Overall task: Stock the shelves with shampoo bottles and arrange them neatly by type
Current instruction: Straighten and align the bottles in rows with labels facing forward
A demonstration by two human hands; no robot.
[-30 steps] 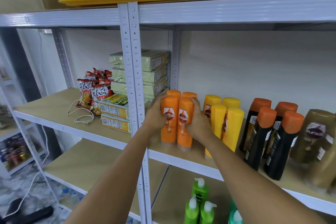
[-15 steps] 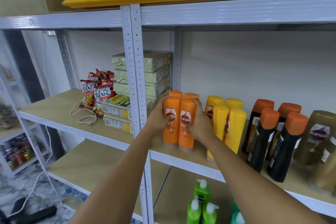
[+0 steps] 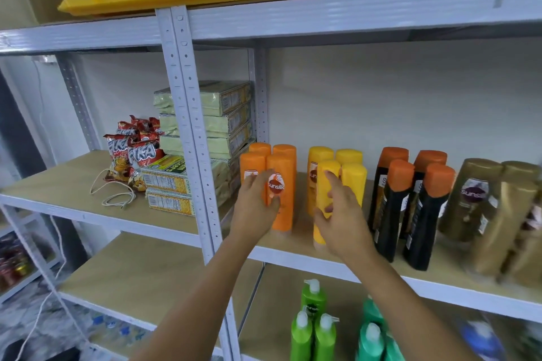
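Orange shampoo bottles [image 3: 281,184]: smooth glossy plastic. Shelf board [image 3: 67,182]: matt pale wood. Upright post [image 3: 190,126]: painted perforated metal. Snack bags [image 3: 132,152] at nine o'clock: shiny foil.

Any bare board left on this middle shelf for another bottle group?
Bare shelf board left of the snack bags, broken only by the white cord. Behind the bottles, bare board along the back wall. The orange bottles, yellow bottles and black bottles stand crowded.
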